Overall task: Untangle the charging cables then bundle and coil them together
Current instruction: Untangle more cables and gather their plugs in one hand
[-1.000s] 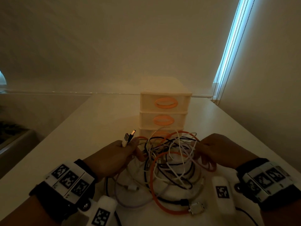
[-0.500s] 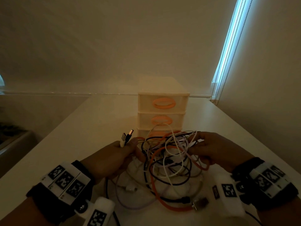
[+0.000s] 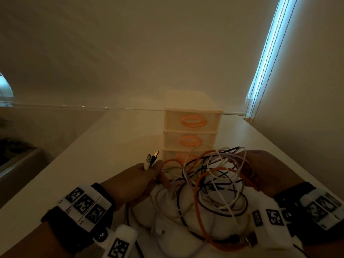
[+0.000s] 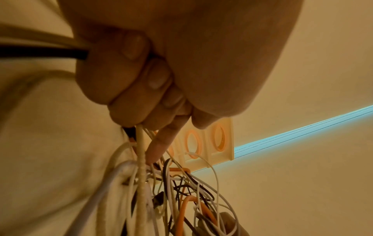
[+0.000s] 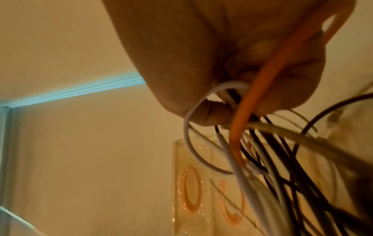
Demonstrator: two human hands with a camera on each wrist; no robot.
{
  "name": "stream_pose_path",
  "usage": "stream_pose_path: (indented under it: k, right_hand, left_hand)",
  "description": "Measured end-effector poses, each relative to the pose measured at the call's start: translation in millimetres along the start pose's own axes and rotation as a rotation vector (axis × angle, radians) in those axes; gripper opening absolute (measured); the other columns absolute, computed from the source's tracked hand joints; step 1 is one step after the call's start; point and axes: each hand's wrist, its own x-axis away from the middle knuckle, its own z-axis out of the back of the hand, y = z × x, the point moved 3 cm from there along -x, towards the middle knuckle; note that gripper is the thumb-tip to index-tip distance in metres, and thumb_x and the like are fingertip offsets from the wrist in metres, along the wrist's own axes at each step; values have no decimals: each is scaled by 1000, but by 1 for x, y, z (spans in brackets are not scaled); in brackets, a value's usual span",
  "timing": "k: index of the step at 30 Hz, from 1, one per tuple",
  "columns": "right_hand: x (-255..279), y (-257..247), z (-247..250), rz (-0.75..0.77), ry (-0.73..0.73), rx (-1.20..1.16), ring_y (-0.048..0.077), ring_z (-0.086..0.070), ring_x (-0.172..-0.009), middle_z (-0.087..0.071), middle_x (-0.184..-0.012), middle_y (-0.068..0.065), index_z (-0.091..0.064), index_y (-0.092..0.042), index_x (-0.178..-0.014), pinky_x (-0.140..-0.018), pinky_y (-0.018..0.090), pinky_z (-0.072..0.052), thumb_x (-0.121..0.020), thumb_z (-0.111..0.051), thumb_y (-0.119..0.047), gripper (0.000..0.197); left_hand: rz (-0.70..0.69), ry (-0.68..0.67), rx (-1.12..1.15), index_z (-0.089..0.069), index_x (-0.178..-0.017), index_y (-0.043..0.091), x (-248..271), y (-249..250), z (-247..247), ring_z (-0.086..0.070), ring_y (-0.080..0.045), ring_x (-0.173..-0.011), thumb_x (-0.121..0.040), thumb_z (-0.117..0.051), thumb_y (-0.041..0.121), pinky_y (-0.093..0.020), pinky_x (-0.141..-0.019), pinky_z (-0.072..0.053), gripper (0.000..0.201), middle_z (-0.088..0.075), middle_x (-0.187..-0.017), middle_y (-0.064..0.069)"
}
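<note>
A tangle of charging cables [image 3: 214, 183], white, black and orange, hangs between both hands above the white table [image 3: 93, 174]. My left hand [image 3: 141, 179] grips several cable ends in a fist, and two USB plugs [image 3: 152, 158] stick up past its thumb. In the left wrist view the curled fingers [image 4: 141, 76] wrap the cables [image 4: 141, 183], the index finger pointing down. My right hand [image 3: 260, 170] holds the far side of the coil, its fingers closed round several loops. In the right wrist view an orange cable [image 5: 252, 103] and a white loop [image 5: 189, 127] run out of its grip.
A small cream drawer unit [image 3: 191, 135] with orange oval handles stands just behind the cables. Loose cable ends and a metal plug [image 3: 250, 241] lie on the table near me. A wall is at the right, with a bright window strip [image 3: 268, 49].
Both hands have lifted the tangle off the table. The right hand has gathered more loops and risen, pulling the coil up and toward the drawer unit. The left hand keeps its hold.
</note>
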Motion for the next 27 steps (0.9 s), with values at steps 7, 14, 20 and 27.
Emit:
stream_pose_path:
  k: [7, 14, 20, 27]
  right_hand:
    - [0, -1, -7, 133, -108, 140, 33, -65, -72, -65, -81, 20, -70, -6, -94, -68, 47, -59, -97, -54, -3, 17]
    - [10, -11, -26, 447, -297, 247, 19, -73, -84, -76, -93, 5, -71, -14, -104, -70, 22, -55, -93, -59, 0, 21]
    - [10, -9, -50, 493, -348, 188, 19, -73, -90, -76, -100, 6, -68, -12, -113, -75, 22, -55, -95, -58, -3, 22]
    - [2, -8, -58, 516, -312, 122, 26, -70, -84, -73, -94, 13, -68, -9, -102, -77, 34, -57, -91, -60, -20, 18]
  left_hand:
    - [-66, 37, 22, -72, -102, 7, 2, 6, 1, -17, -13, -40, -102, -33, 48, -21, -40, -16, 56, -24, -50, 1]
    - [-209, 110, 73, -60, -125, 35, 4, 14, 1, -16, -12, -42, -95, -36, 53, -23, -42, -16, 43, -24, -52, 3]
    - [-161, 77, 22, -51, -134, 42, -4, 8, -4, -17, -9, -41, -103, -32, 48, -22, -42, -15, 37, -26, -50, 6]
    - [-110, 54, 25, -45, -84, 19, -4, 10, -4, -18, -10, -39, -104, -36, 44, -24, -44, -14, 33, -29, -48, 6]
